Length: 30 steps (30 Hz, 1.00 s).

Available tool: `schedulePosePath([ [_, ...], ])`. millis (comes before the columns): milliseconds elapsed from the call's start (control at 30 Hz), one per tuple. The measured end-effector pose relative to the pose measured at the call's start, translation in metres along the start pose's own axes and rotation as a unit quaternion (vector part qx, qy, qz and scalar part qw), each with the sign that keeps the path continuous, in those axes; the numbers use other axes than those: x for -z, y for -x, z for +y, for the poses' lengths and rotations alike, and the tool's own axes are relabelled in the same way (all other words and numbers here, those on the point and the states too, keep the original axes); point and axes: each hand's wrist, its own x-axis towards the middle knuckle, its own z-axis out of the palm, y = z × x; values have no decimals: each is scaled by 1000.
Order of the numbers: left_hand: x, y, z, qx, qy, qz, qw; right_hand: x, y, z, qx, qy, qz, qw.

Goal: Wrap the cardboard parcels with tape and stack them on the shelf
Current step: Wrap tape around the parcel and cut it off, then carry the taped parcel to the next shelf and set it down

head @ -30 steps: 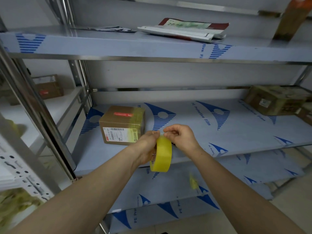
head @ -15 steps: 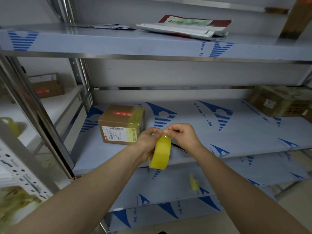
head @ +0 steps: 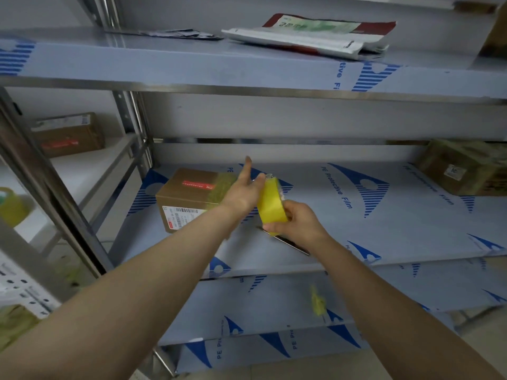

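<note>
A yellow tape roll (head: pixel 270 202) is upright over the middle shelf (head: pixel 411 229). My right hand (head: pixel 297 223) grips its lower edge from below. My left hand (head: pixel 244 190) is against the roll's left side with the index finger stretched out, and it seems to pinch the loose tape end at the top of the roll. Just left of the hands a cardboard parcel (head: pixel 189 200) with a white label and a band of yellow tape stands on the shelf. Part of its right side is hidden by my left hand.
A dark flat blade (head: pixel 290 244) lies on the shelf under my right hand. More cardboard parcels sit at the far right (head: pixel 463 168) and on the left rack (head: pixel 68 134). Flat bags (head: pixel 310 37) lie on the upper shelf. Another tape roll (head: pixel 11 207) is at far left.
Both hands moved forward and up over the shelf with the roll. My right hand shifted from the roll's top to its lower edge. My left index finger stretched out.
</note>
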Motion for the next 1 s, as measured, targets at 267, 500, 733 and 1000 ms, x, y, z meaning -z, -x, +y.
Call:
schedulePosePath([
  [267,81,-14,-36,19,-54,246,968,3,-80,33,-68,510,21,857],
  [500,125,-23,-82,78,-47,300,950,-10,-95,50,-131,510,-21,850],
  [733,130,-35,-93,155,99,246,952,-70,-73,-13,-50,-3,124,991],
  [1000,132,-31,-52,102,212,278,931,-94,-57,-46,-112,-204,124,965],
])
